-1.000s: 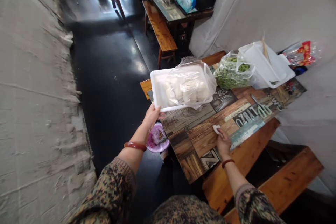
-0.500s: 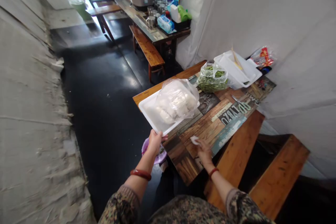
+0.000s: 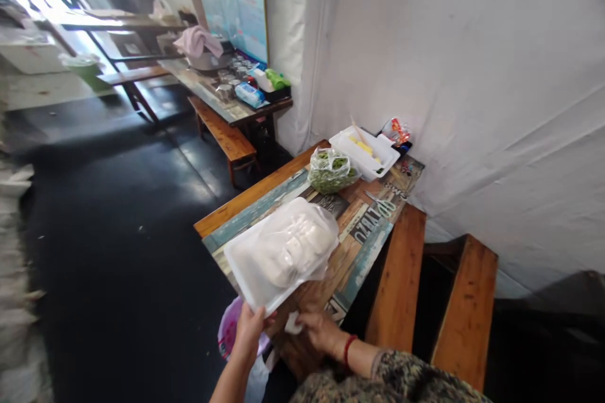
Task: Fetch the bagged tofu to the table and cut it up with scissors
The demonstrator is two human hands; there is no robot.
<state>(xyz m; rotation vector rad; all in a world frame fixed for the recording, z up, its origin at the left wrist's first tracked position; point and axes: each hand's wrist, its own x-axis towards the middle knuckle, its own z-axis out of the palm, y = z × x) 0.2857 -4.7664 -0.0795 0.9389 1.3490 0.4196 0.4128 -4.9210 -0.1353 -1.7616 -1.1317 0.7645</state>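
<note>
My left hand grips the near edge of a white plastic tray, thumb on top. The tray hangs tilted over the near left part of the wood-patterned table. On it lies a clear plastic bag with pale, rounded lumps inside; I cannot tell exactly what they are. A small crumpled white tissue is pinched in my right hand, low at the table's near end, just right of the tray.
Further along the table are a clear bag of green leaves and a white container with yellow pieces. Benches line the right side. A purple basin sits low under my left hand. Another table stands beyond.
My view has turned to the right. The tray, in my left hand, shows more of the table behind it. My right hand has moved with the tissue towards the table's near end.
</note>
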